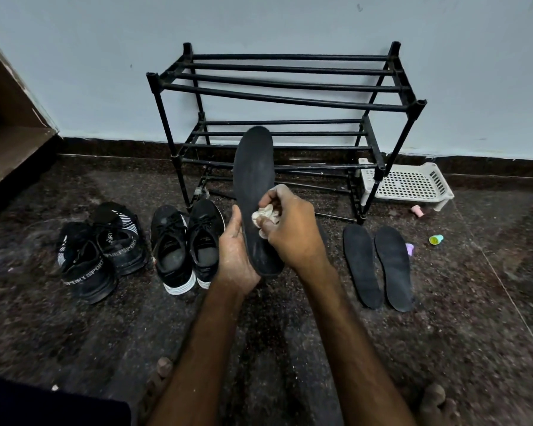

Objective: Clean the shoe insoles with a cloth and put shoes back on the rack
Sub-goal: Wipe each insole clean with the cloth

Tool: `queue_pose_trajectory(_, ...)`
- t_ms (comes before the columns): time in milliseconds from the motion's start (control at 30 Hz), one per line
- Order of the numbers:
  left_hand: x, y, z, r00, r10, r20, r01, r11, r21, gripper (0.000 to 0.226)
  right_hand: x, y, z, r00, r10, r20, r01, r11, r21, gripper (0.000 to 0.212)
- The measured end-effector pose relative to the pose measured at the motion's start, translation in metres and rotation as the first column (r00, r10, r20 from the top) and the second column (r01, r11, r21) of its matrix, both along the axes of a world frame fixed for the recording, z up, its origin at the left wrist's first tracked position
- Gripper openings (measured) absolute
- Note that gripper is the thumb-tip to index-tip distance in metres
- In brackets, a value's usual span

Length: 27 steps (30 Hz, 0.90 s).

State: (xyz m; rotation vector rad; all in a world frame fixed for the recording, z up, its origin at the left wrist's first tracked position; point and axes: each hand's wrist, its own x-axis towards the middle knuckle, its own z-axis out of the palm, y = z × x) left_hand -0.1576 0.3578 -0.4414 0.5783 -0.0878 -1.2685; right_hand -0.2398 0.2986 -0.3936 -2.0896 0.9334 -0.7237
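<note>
My left hand (236,259) grips the heel end of a black insole (253,173), holding it upright in front of the rack. My right hand (290,229) presses a crumpled white cloth (265,215) against the insole's middle. Two more black insoles (377,265) lie flat on the floor to the right. A pair of black sneakers with white soles (185,244) stands left of my hands. Further left sits a black pair marked SPORT (102,250). The black metal shoe rack (283,96) stands against the wall with bare shelves.
A white perforated plastic tray (413,182) lies on the floor right of the rack. Small pink, green and purple items (436,239) are scattered near it. A brown wooden step (10,142) rises at the left. My bare toes (163,365) show at the bottom.
</note>
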Motion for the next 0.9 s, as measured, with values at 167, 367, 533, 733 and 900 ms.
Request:
queue_pose_trajectory(167, 0.002, 0.001, -0.002, 0.998, 0.058, 0.019, -0.058, 0.998, -0.012, 0.07, -0.006, -0.003, -0.002, 0.986, 0.121, -0.113, -0.104, 0.984, 0.143, 0.033)
queue_pose_trajectory(367, 0.002, -0.001, 0.001, 0.997, 0.061, 0.048, -0.059, 0.998, -0.033, 0.069, -0.002, -0.003, -0.003, 1.0, 0.02, -0.023, -0.02, 1.0, 0.023, 0.036)
queue_pose_trajectory(533, -0.002, 0.0, 0.0, 0.998, 0.037, 0.043, -0.036, 0.999, -0.028, 0.073, -0.005, -0.002, -0.007, 0.991, 0.018, -0.131, -0.005, 0.995, 0.095, 0.037)
queue_pose_trajectory(733, -0.004, 0.0, 0.0, 0.998, 0.055, 0.037, -0.056, 0.998, 0.024, 0.063, 0.003, 0.004, -0.001, 0.998, -0.053, 0.024, 0.053, 0.999, -0.009, 0.032)
queue_pose_trajectory(900, -0.002, 0.001, -0.004, 0.998, 0.05, 0.031, -0.05, 0.999, 0.004, 0.064, -0.001, 0.003, -0.002, 0.998, -0.008, -0.065, 0.012, 0.999, 0.05, 0.036)
